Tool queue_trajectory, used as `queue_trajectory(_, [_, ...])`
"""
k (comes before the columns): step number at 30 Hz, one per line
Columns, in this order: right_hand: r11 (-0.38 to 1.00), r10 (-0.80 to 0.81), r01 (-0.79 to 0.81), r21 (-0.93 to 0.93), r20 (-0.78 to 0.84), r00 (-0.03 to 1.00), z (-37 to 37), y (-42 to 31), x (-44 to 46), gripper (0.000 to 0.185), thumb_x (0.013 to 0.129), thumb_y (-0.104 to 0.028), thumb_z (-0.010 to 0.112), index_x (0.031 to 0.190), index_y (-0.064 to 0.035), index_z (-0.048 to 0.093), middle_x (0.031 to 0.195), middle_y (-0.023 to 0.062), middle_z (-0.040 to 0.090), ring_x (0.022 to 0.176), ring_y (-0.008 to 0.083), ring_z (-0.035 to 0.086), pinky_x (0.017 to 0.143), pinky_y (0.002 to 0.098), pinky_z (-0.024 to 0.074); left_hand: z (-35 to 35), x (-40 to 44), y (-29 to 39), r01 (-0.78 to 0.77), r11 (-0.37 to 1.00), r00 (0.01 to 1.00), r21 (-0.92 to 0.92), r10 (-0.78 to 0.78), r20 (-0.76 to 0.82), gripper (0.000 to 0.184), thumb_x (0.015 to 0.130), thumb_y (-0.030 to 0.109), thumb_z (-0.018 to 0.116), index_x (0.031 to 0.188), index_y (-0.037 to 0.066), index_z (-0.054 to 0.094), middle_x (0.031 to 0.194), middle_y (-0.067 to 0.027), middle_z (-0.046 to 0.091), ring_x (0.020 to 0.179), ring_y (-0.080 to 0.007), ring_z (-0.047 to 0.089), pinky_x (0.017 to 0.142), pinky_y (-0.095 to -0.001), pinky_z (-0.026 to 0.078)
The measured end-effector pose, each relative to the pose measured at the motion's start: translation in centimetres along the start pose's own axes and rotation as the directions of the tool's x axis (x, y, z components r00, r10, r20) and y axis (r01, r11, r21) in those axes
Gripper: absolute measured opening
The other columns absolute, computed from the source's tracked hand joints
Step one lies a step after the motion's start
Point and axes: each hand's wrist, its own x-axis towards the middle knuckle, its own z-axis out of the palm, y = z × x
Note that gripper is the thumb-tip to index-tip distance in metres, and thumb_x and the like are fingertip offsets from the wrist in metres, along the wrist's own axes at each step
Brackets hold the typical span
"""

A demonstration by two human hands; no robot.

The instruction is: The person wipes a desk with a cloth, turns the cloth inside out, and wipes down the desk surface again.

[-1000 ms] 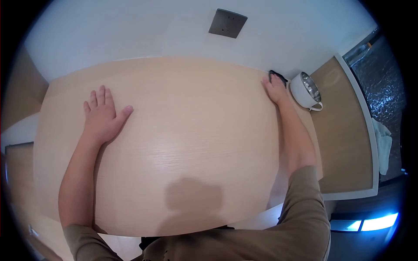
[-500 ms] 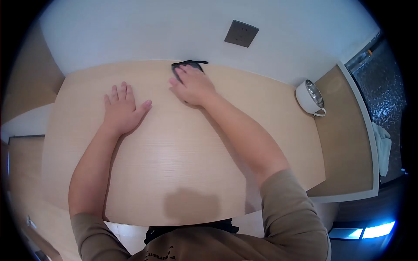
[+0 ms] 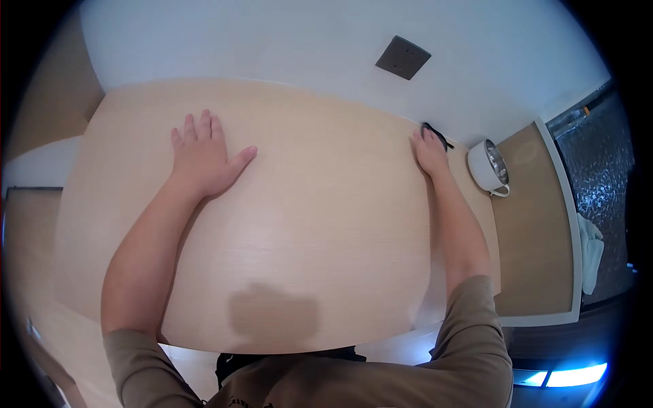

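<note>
On the left part of the light wooden tabletop (image 3: pixel 326 224), my left hand (image 3: pixel 203 158) lies flat with its fingers stretched and its thumb out to the side. My right hand (image 3: pixel 431 154) is at the back right, close to the wall, its fingers pressing on a dark cloth (image 3: pixel 444 139). Most of the cloth is hidden under the fingers; only a black edge shows beyond them. A white pot with a shiny metal inside (image 3: pixel 480 167) and a handle stands a little to the right of that hand.
A dark wall socket (image 3: pixel 403 58) is on the white wall behind. A wooden side panel (image 3: pixel 534 224) with a pale edge bounds the tabletop on the right. Beyond it, a light towel (image 3: pixel 590 255) hangs against a dark, glossy surface.
My right hand has slid the dark cloth far to the right along the back edge, towards the pot. My left hand stays flat on the tabletop; the view has shifted slightly.
</note>
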Motion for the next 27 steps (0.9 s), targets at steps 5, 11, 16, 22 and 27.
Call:
queue_trajectory(5, [0.969,-0.246,0.246,-0.014,0.006,0.969,1.4,-13.4,-1.3,0.077,0.098,-0.056,0.031,0.145,0.0045,0.040,0.152,0.0233,0.039,0.143,0.0355,0.034,0.119,0.0430,0.0247,-0.2,-0.1,0.3,0.009,0.999,1.000,0.037,-0.010,0.023,0.098,0.093,0.068,0.037,0.152,-0.008,0.018,0.161,-0.0238,0.017,0.148,-0.0451,0.012,0.119,-0.0585,0.009])
queue_trajectory(11, [0.854,-0.499,0.494,0.163,-0.018,0.867,1.0,-29.9,-5.4,0.075,0.097,-0.055,0.034,0.145,0.0023,0.041,0.153,0.0182,0.040,0.144,0.0329,0.032,0.119,0.0412,0.0231,-0.4,0.0,0.0,-0.002,1.000,1.000,0.004,0.002,0.002,0.098,0.093,0.068,0.037,0.152,-0.008,0.019,0.161,-0.0239,0.017,0.149,-0.0450,0.011,0.119,-0.0583,0.008])
queue_trajectory(16, [0.828,-0.521,0.509,0.236,-0.014,0.853,1.3,-29.4,-4.8,0.072,0.098,-0.054,0.034,0.146,0.0003,0.042,0.154,0.0160,0.039,0.145,0.0305,0.032,0.120,0.0406,0.0224,-0.6,-0.1,-0.3,-0.011,1.000,1.000,-0.022,0.011,0.016,0.095,0.094,0.066,0.038,0.152,-0.008,0.021,0.161,-0.0226,0.017,0.149,-0.0428,0.010,0.119,-0.0563,0.007])
queue_trajectory(22, [0.916,-0.368,0.366,0.163,-0.023,0.930,0.8,-16.4,-1.6,0.068,0.099,-0.051,0.033,0.143,-0.0001,0.045,0.152,0.0177,0.041,0.142,0.0312,0.036,0.119,0.0404,0.0251,-0.6,-0.2,-0.3,-0.003,0.999,1.000,-0.038,0.003,0.017,0.093,0.094,0.064,0.038,0.152,-0.006,0.021,0.162,-0.0209,0.017,0.150,-0.0406,0.010,0.120,-0.0545,0.007])
queue_trajectory(27, [0.996,-0.054,0.059,0.072,-0.071,0.996,0.6,1.0,0.4,0.074,0.098,-0.057,0.033,0.144,-0.0010,0.045,0.151,0.0184,0.043,0.143,0.0312,0.035,0.119,0.0411,0.0254,-0.7,0.0,-0.1,0.005,0.999,1.000,-0.032,-0.004,0.020,0.094,0.094,0.065,0.038,0.152,-0.007,0.021,0.162,-0.0216,0.017,0.150,-0.0417,0.011,0.120,-0.0553,0.007])
